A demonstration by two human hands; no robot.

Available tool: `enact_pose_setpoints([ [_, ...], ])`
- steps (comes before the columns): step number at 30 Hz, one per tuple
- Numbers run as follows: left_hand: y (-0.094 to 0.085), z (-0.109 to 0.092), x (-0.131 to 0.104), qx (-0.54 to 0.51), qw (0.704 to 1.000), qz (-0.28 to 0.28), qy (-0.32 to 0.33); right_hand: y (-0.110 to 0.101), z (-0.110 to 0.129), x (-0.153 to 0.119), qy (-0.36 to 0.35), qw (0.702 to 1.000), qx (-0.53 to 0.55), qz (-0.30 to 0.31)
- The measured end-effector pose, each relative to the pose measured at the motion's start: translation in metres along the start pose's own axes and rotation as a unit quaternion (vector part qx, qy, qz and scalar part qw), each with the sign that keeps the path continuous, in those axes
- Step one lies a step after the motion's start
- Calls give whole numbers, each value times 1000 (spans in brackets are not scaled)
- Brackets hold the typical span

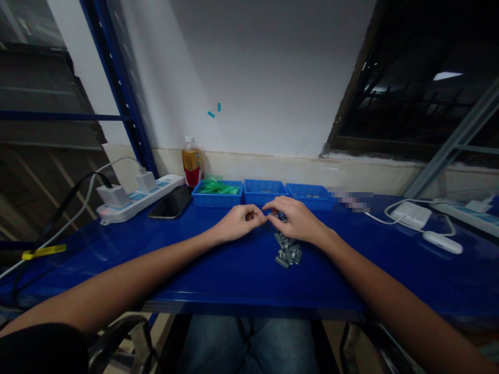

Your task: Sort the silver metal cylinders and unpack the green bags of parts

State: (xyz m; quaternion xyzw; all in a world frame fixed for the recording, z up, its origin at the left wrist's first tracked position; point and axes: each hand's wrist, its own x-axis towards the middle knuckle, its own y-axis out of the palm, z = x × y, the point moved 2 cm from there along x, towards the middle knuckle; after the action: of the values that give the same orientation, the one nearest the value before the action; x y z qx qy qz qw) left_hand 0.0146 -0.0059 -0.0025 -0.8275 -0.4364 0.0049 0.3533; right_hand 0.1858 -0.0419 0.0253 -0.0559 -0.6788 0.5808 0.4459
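My left hand point(241, 222) is closed in a pinch above the blue table, its thumb and forefinger pressed together. What it holds, if anything, is too small to make out. My right hand point(296, 219) meets it fingertip to fingertip, with the fingers curled inward and the thumb near the left hand's tips. Any piece in it cannot be made out. Just below the right hand lies a loose pile of small grey metal parts point(288, 251), partly covered by that hand.
Behind the hands stand a blue bin of green pieces point(217, 199), a middle blue bin point(265, 197) and a right blue bin point(312, 202). A drink bottle point(191, 161), phone point(170, 202) and power strip point(132, 203) are left; a white charging case point(442, 242) and cables lie right.
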Motion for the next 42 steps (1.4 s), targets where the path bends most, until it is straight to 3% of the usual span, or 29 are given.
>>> enact_pose_setpoints([
  [5, 0, 3, 3, -85, 996, -26, -16, -2, 0, -1, -12, 1000, 0, -10],
  [10, 0, 4, 2, -24, 1000, 4, -8, -2, 3, 2, -20, 999, -30, -6],
  [12, 2, 0, -2, 47, 998, 25, 30, -9, -5, 2, -7, 998, -58, -23],
  [14, 5, -7, -7, 154, 981, 55, 109, -20, -21, 0, 37, 993, -95, -67],
  [17, 13, -19, -15, 295, 924, 106, 217, -38, -56, -12, 153, 963, -167, -147],
  [19, 15, -23, -17, 338, 904, 121, 231, -44, -77, -20, 209, 948, -194, -139],
  [22, 12, -23, -16, 352, 905, 118, 209, -43, -88, -25, 254, 938, -201, -125],
  [26, 4, -15, -14, 357, 910, 108, 182, -30, -60, -13, 220, 957, -146, -117],
  [29, 2, -9, -10, 349, 916, 91, 172, -15, -26, -1, 152, 983, -78, -68],
  [33, 0, -7, -4, 291, 947, 37, 134, 0, 7, 5, 49, 998, -25, 5],
  [37, -7, -10, 0, 219, 972, -19, 81, 2, 16, 3, 27, 999, -29, 6],
  [42, -9, -9, 2, 106, 993, -17, 56, -2, 9, 6, 18, 999, -32, -10],
])
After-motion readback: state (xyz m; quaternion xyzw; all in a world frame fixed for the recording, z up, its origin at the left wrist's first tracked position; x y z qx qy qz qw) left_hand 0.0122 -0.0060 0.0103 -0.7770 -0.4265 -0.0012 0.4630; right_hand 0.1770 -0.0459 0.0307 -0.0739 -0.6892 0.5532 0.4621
